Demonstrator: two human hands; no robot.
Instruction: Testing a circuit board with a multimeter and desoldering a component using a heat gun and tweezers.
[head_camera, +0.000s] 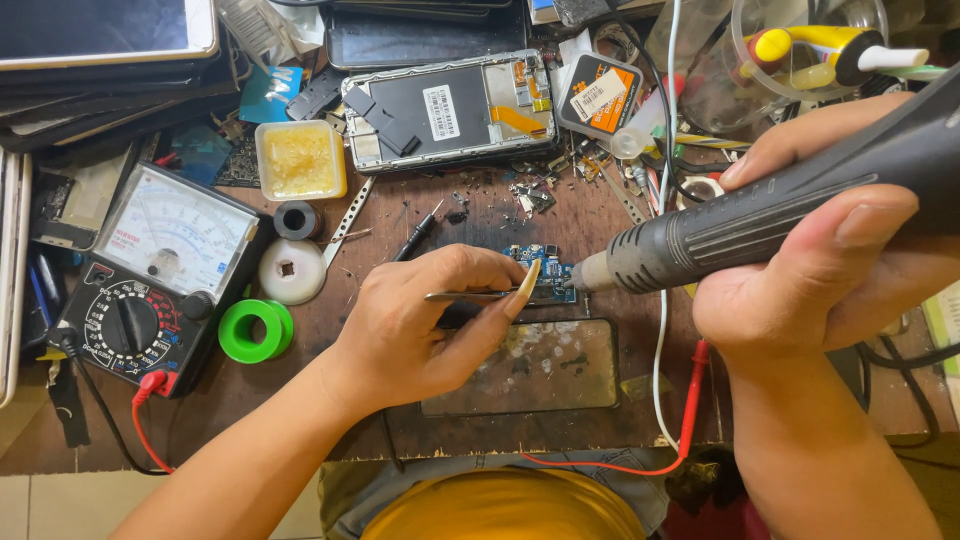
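Observation:
My left hand (425, 320) pinches metal tweezers (470, 295), their tips reaching a small blue circuit board (548, 275) on the wooden bench. My right hand (830, 240) grips a thick black hot-air tool (760, 215); its metal nozzle points left at the board's right edge, nearly touching it. A dark scratched glass panel (530, 370) lies just below the board, under my left hand's fingers.
An analog multimeter (150, 280) with a red lead sits at left, beside a green solder spool (255, 330) and a white spool (290, 270). An opened phone (450, 110) and a flux tub (300, 160) lie behind. Tablets are stacked at top left; a clear container (760, 90) stands top right.

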